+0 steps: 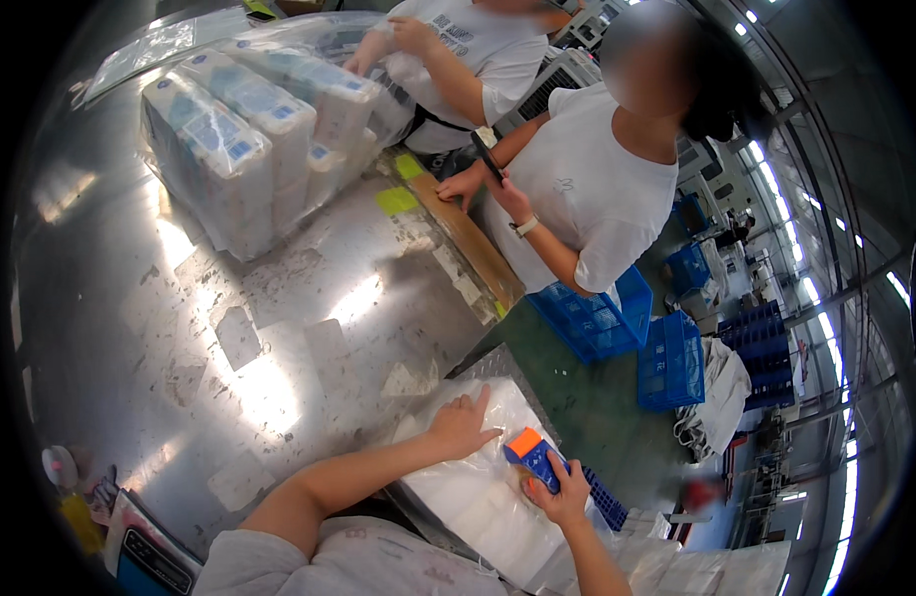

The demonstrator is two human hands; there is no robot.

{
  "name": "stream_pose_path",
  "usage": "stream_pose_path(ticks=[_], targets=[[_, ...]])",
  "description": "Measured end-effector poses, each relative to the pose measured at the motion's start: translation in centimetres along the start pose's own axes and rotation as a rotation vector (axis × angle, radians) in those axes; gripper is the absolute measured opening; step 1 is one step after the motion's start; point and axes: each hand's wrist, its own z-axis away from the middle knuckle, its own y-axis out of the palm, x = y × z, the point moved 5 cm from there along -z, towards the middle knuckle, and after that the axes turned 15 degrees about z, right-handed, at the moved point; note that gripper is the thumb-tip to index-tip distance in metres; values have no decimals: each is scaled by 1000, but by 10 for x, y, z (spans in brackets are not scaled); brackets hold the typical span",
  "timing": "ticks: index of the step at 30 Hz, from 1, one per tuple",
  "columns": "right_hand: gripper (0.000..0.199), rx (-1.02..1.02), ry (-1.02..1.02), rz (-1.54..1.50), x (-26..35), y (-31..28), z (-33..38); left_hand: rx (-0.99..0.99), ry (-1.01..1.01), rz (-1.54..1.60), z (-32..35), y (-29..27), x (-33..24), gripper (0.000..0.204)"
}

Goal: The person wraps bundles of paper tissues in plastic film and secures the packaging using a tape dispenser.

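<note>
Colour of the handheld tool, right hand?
Mostly blue handheld tool in the right hand, with a bright orange end; shows best in the head view.

the surface [130, 318] looks like glossy metal with rough, scuffed patches; the packs [249, 139] are wrapped in clear, shiny plastic; the bag [468, 497] is crinkled, glossy film; the crates [669, 366] look like hard plastic.
</note>
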Motion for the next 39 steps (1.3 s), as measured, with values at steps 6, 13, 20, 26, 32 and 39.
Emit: stream_pose_path(ticks=[6, 13, 20, 26, 32, 39], targets=[[54, -6, -3, 15, -8, 4, 3, 20, 388, -176, 49, 6, -41, 69], [51, -31, -6, 22, -2, -4, 2, 154, 452, -303, 91, 20, -69, 73], [50, 5, 16, 33, -6, -3, 3, 316, 645, -7, 118, 69, -97, 56], [58, 194, 32, 68, -9, 0, -2, 938, 918, 289, 157, 192, -174, 43], [63, 359, 58, 37, -11, 0, -2, 500, 1588, 172, 226, 356, -209, 26], [62, 313, 19, 29, -18, 7, 6, 432, 683, 318, 138, 288, -219, 41]])
